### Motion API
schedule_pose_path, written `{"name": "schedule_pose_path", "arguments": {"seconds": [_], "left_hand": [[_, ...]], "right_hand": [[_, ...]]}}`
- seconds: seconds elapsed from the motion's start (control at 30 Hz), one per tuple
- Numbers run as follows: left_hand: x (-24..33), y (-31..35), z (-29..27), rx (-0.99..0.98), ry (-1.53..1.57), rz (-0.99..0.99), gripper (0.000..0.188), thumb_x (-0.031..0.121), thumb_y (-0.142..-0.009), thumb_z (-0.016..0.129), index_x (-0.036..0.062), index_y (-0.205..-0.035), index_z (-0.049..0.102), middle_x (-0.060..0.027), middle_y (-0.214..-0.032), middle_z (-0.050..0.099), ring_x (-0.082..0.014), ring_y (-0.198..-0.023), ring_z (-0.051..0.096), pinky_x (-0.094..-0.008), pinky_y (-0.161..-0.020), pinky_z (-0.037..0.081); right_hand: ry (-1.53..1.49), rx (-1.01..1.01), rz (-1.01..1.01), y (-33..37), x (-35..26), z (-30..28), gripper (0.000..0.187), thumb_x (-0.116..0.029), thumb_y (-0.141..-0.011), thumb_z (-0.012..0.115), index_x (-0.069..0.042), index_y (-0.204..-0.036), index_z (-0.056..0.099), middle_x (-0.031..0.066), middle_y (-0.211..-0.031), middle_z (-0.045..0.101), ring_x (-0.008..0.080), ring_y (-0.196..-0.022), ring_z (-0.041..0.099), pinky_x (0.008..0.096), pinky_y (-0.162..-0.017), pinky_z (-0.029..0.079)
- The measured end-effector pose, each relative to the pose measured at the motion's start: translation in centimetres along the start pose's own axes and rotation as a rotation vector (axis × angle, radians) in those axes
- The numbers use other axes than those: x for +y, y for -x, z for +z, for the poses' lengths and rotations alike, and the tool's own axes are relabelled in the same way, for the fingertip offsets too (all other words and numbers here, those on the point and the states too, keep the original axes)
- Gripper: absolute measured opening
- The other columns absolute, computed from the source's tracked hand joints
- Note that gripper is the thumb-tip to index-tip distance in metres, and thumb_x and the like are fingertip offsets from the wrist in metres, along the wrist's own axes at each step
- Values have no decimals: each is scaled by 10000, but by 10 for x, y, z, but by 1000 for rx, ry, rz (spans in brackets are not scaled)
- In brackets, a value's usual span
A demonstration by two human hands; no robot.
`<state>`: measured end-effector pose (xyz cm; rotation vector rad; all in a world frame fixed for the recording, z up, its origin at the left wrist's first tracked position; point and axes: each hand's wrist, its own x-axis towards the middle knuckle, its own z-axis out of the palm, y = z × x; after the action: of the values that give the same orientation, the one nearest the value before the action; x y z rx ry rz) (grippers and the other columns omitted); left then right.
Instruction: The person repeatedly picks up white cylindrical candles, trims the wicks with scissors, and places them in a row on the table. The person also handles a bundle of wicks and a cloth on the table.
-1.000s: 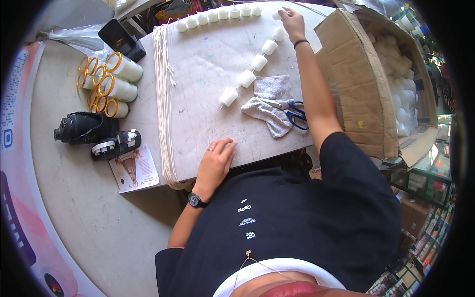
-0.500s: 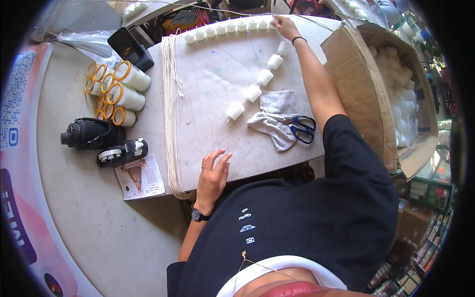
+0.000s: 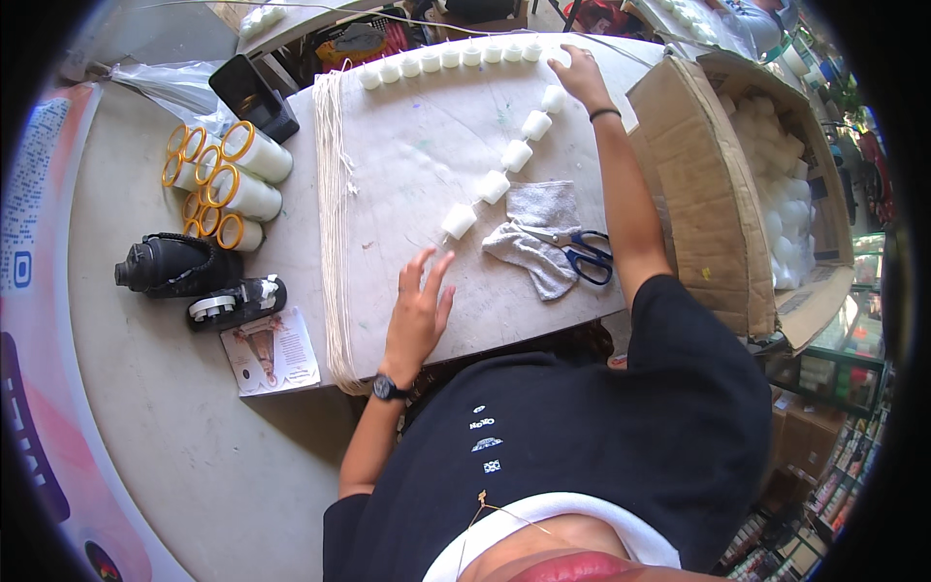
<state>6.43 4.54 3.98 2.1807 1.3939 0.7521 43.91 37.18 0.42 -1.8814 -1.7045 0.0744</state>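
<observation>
Small white candles point(image 3: 450, 59) with wicks stand in a curved row along the table's far edge. A second, slanting line of white candles point(image 3: 516, 155) lies on its side, apparently joined by a thin cord. Just right of the far row's end, my right hand point(image 3: 584, 81) is open with its fingers apart, touching no candle. My left hand point(image 3: 415, 318) hovers open over the near part of the table, its fingertips short of the slanting line's nearest candle point(image 3: 459, 221). Blue-handled scissors point(image 3: 588, 260) rest on a grey cloth point(image 3: 529, 254) right of that line.
A bundle of white cords point(image 3: 335, 233) runs down the table's left side. Beyond it are gold-ringed white rolls point(image 3: 254, 189), a black bottle point(image 3: 175, 265), a tape dispenser point(image 3: 238, 303), a card point(image 3: 272, 351) and an open black case point(image 3: 254, 102). At right stands a cardboard box point(image 3: 700, 194) of white pieces.
My right hand has let go of the candle at the far row's right end and drawn off to the right, opening. My left hand has moved forward toward the slanting line.
</observation>
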Motion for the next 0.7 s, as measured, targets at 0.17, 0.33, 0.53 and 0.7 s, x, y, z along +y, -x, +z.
{"name": "schedule_pose_path", "arguments": {"seconds": [0.17, 0.33, 0.53, 0.7], "left_hand": [[-15, -63, 22, -16, -135, 114, 484, 113, -883, 680, 140, -1346, 541, -177, -1392, 447, -374, -1235, 471, -446, -1038, 452], [-26, -81, 32, -184, -53, 84, 367, 134, -887, 680, 131, -1245, 600, -133, -1324, 519, -369, -1204, 499, -455, -1034, 450], [-28, -70, 20, -243, 14, 128, 461, 62, -871, 667, 145, -1315, 573, -126, -1321, 519, -355, -1214, 507, -450, -1040, 447], [-26, -59, 9, -340, 6, 105, 640, -32, -863, 628, 171, -1446, 460, -127, -1400, 470, -353, -1275, 479, -451, -1071, 438]], "right_hand": [[16, -311, -3, 134, -58, -76, 261, -250, -892, 617, -15, -993, 669, 252, -1005, 683, 412, -945, 657, 488, -833, 526], [85, -554, -104, 264, -60, -128, 127, -128, -846, 637, -35, -931, 624, 198, -948, 660, 407, -918, 619, 481, -808, 502], [24, -267, -70, 269, -77, -146, 177, -79, -794, 668, -12, -947, 610, 196, -941, 643, 390, -928, 614, 462, -828, 495], [173, -585, -145, 269, -48, -127, 229, -88, -773, 720, 10, -945, 605, 217, -1004, 591, 406, -968, 594, 457, -834, 486]]}}
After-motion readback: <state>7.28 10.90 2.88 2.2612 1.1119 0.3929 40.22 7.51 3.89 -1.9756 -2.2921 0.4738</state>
